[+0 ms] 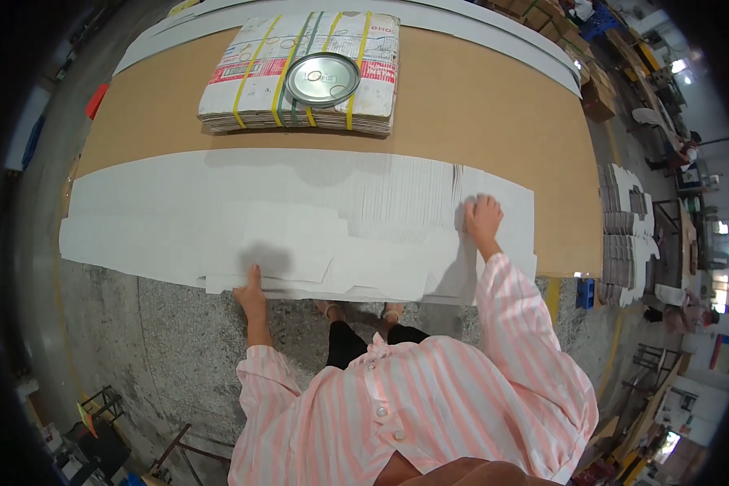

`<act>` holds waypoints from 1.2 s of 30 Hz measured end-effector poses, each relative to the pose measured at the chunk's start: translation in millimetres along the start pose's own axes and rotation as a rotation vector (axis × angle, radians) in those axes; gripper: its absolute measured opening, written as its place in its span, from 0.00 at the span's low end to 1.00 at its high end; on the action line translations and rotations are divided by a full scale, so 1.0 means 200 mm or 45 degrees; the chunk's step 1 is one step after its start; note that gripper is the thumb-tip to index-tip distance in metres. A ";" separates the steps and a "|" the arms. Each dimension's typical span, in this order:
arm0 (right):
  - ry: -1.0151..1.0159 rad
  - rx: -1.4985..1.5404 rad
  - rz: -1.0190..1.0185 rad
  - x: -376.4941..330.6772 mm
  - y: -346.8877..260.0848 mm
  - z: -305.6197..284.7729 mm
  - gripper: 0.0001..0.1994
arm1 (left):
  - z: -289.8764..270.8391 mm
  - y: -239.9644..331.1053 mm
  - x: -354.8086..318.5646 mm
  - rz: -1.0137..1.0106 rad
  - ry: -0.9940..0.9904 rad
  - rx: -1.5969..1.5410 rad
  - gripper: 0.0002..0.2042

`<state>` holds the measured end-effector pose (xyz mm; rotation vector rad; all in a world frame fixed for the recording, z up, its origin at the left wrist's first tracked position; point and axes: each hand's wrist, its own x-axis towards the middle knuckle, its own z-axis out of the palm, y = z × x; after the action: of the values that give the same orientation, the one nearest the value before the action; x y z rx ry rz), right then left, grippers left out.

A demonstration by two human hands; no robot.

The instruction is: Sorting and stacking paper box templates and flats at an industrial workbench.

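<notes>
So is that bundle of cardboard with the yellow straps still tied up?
Yes, tied. The bundle lies flat on the table with yellow straps across it and a round metal lid on top.

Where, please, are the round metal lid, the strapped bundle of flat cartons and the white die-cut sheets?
Round metal lid (322, 78), head view, its centre.
Strapped bundle of flat cartons (243, 89), head view, left top face.
White die-cut sheets (219, 202), head view, bare left-middle part.

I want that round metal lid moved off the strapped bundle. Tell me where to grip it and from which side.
Grip the metal lid by its raised outer rim, from above, fingers on opposite edges. It lies flat and shallow on the strapped bundle, so probably only the rim offers a hold. It sits at the far side of the table; both the left hand and right hand rest on white sheets.
</notes>
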<state>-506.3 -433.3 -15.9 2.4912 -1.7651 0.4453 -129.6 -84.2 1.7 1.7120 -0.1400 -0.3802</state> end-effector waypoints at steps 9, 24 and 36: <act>-0.492 0.051 0.134 0.58 -0.18 0.17 0.12 | -0.02 -0.04 0.02 -0.059 0.053 -0.035 0.20; -0.188 0.343 0.016 -0.23 -0.10 -0.12 0.18 | -0.01 0.05 0.02 0.058 -0.015 0.130 0.15; -0.572 0.119 -0.180 -0.66 0.23 0.30 0.32 | 0.71 0.79 -0.89 1.790 -0.842 1.149 0.23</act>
<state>-576.7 -340.6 -113.8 2.9361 -1.7074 -0.0503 -323.2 -191.8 168.2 1.7798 -2.1008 0.2661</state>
